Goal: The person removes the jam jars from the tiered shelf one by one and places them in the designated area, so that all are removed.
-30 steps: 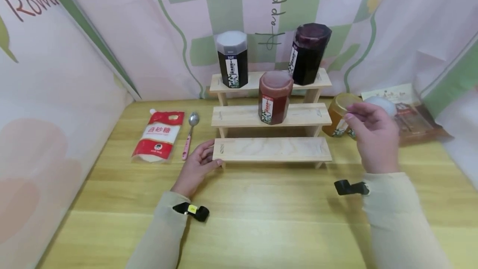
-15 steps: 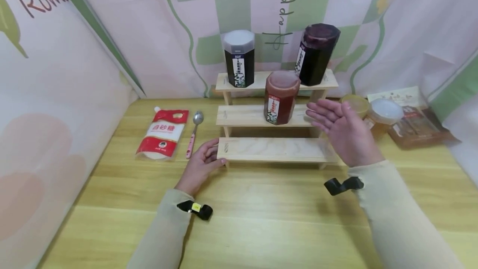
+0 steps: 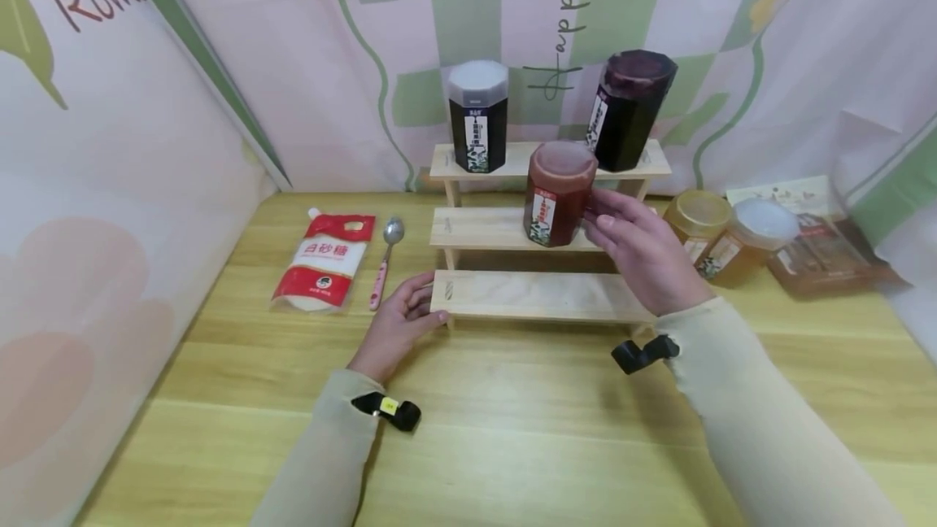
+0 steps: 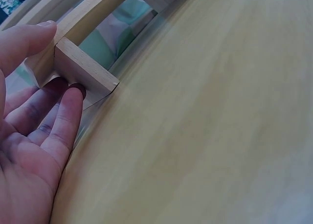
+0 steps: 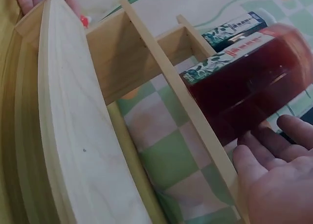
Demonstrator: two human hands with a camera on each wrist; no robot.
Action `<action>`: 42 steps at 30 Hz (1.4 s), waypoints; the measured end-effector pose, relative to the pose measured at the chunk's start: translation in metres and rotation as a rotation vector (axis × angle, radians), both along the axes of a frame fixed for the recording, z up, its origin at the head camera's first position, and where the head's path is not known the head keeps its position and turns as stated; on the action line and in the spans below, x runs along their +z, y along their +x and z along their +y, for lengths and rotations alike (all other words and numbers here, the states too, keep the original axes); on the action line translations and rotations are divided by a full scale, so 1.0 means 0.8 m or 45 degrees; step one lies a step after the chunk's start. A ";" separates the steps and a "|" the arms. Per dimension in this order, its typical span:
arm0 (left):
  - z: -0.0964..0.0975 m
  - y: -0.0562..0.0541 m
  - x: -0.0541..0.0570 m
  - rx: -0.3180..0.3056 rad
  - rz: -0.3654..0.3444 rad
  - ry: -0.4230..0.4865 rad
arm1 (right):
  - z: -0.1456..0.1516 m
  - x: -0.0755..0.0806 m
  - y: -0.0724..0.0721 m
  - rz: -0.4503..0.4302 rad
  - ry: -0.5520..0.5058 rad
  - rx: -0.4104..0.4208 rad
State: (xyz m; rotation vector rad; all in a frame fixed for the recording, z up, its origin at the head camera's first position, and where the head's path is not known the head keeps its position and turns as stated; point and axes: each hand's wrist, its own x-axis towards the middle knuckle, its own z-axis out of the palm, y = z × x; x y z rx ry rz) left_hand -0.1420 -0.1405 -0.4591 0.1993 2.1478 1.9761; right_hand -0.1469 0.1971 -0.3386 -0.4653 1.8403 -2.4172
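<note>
A three-tier wooden stand (image 3: pixel 542 295) holds the jars. At the left end of its lowest step, my left hand (image 3: pixel 401 322) grips the wood; in the left wrist view the thumb lies over the board's edge and the fingers (image 4: pixel 68 116) touch the leg. On the middle step stands a jar of red jam (image 3: pixel 560 195). My right hand (image 3: pixel 644 246) reaches over that step's right end, its extended fingertips at the jar's right side, as the right wrist view also shows with the red jar (image 5: pixel 244 82). Two dark jars (image 3: pixel 479 124), one with a purple-black lid (image 3: pixel 631 108), occupy the top step.
Right of the stand are a yellow-lidded jar (image 3: pixel 697 218), a white-lidded honey-coloured jar (image 3: pixel 750 246) and a brown packet (image 3: pixel 823 263). On the left lie a red-and-white sugar bag (image 3: pixel 322 263) and a pink-handled spoon (image 3: pixel 384 263). A patterned curtain (image 3: pixel 468 31) hangs behind.
My right hand has moved left from beside the yellow-lidded jar to the red jam jar. My left hand stays at the stand, while the head view has shifted slightly.
</note>
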 end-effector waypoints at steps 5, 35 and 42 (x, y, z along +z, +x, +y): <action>0.000 0.000 0.002 0.010 -0.006 -0.017 | -0.016 0.006 -0.011 -0.039 0.295 -0.176; 0.002 -0.003 0.003 0.004 0.014 -0.010 | -0.046 0.008 -0.019 -0.056 0.814 -0.511; 0.001 -0.002 0.000 -0.014 0.034 -0.009 | -0.041 0.000 0.001 -0.021 0.829 -0.559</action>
